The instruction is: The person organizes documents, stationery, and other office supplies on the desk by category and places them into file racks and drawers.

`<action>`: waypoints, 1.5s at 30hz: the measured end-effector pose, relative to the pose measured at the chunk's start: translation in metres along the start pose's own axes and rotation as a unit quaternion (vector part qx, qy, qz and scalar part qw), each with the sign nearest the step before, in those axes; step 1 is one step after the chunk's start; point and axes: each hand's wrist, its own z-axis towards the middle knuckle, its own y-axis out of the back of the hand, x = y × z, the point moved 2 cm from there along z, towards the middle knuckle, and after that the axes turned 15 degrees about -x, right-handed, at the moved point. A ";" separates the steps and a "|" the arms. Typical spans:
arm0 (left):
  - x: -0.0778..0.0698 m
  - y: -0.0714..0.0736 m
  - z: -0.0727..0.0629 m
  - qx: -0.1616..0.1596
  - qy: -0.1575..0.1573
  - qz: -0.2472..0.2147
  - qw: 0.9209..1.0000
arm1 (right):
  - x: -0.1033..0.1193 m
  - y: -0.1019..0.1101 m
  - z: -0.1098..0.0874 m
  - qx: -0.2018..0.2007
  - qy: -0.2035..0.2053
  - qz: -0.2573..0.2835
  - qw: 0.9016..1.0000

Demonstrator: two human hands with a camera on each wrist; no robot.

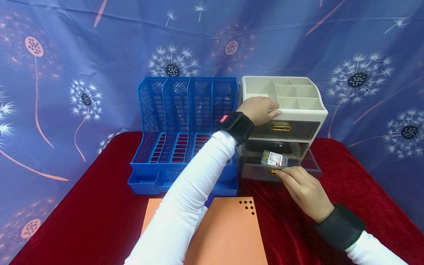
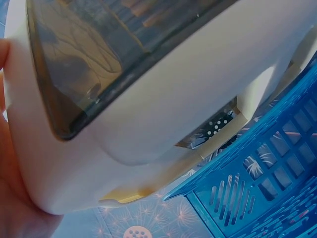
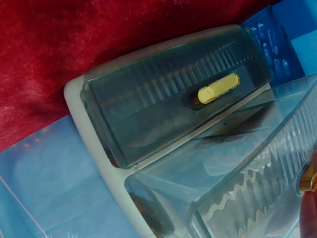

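My left hand [image 1: 260, 110] grips the front top rim of a cream desk organizer [image 1: 301, 115], with fingers curled over the edge. Beneath that rim is a closed tinted drawer [image 1: 298, 129] with a gold handle. My right hand [image 1: 304, 191] pinches the gold handle [image 3: 308, 179] of a clear drawer [image 1: 253, 172], which stands pulled out. Inside it lies a small package [image 1: 275, 159] with a white label and colourful contents. Another closed drawer [image 3: 148, 109], next to the red cloth, shows in the right wrist view.
Left of the organizer stands a blue file rack [image 1: 152, 169] with upright dividers. An orange sheet [image 1: 232, 232] with black dots lies on the red cloth [image 1: 96, 206] in front. A blue-capped marker [image 1: 208, 201] on it is partly hidden by my left arm. Behind hangs a patterned curtain [image 1: 119, 44].
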 end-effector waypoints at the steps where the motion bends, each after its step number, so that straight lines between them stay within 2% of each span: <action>1: 0.000 0.000 0.000 0.000 0.001 0.001 1.000 | -0.001 -0.002 0.001 0.000 -0.002 0.001 1.000; 8: 0.002 0.000 -0.003 0.002 0.009 -0.008 1.000 | -0.008 -0.010 0.005 -0.004 -0.022 0.005 1.000; 17: -0.001 0.001 -0.002 -0.001 0.004 -0.003 1.000 | -0.018 -0.020 0.006 -0.016 -0.066 -0.002 0.998; 22: -0.001 0.002 -0.002 -0.007 0.005 -0.001 1.000 | -0.022 -0.025 0.006 -0.008 -0.105 -0.012 0.994; 26: -0.001 0.003 -0.002 -0.005 0.007 -0.006 1.000 | -0.025 -0.031 0.006 -0.023 -0.130 -0.017 0.991; 32: -0.003 0.001 -0.002 -0.007 0.007 -0.012 1.000 | -0.031 -0.036 0.004 -0.024 -0.159 -0.034 0.986; 45: -0.003 0.001 -0.003 -0.011 0.008 -0.007 1.000 | -0.041 -0.050 0.004 -0.030 -0.175 -0.049 0.983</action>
